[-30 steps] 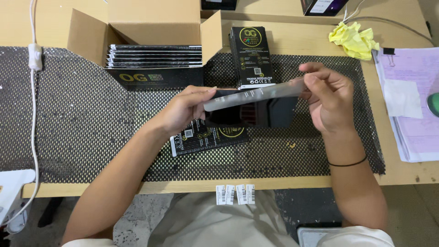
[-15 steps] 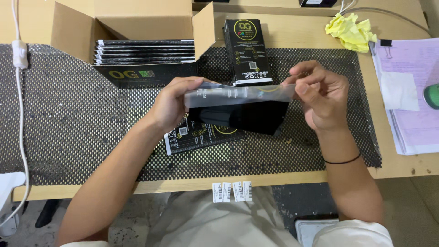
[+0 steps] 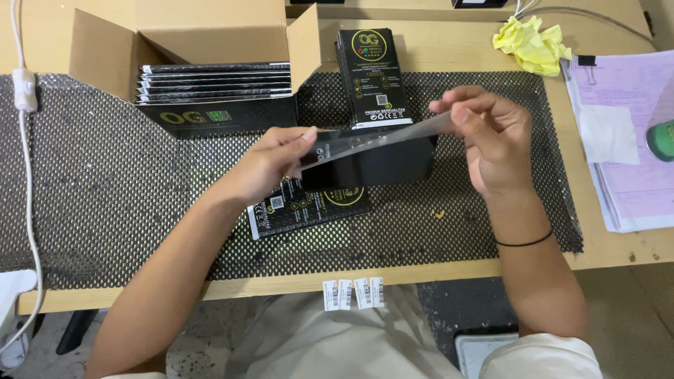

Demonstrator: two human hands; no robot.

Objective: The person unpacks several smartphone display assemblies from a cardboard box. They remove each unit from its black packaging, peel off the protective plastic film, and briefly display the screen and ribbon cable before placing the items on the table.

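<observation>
I hold a flat clear plastic sleeve [image 3: 379,142] between both hands, above a black mesh mat [image 3: 105,182]. My left hand [image 3: 270,165] pinches its left end, my right hand [image 3: 491,144] its right end. A dark flat item [image 3: 372,165] sits inside or just under the sleeve; I cannot tell which. Below it lies a black printed package [image 3: 295,210] flat on the mat. Another black printed package [image 3: 373,77] lies beyond the sleeve.
An open cardboard box [image 3: 189,63] with several stacked black packages stands at the back left. Crumpled yellow paper [image 3: 533,43] and pink papers [image 3: 625,133] lie at the right. Small barcode stickers [image 3: 353,293] hang on the table's front edge. A white cable [image 3: 28,140] runs along the left.
The sleeve has tilted from showing its face to nearly edge-on, and both hands have shifted slightly with it.
</observation>
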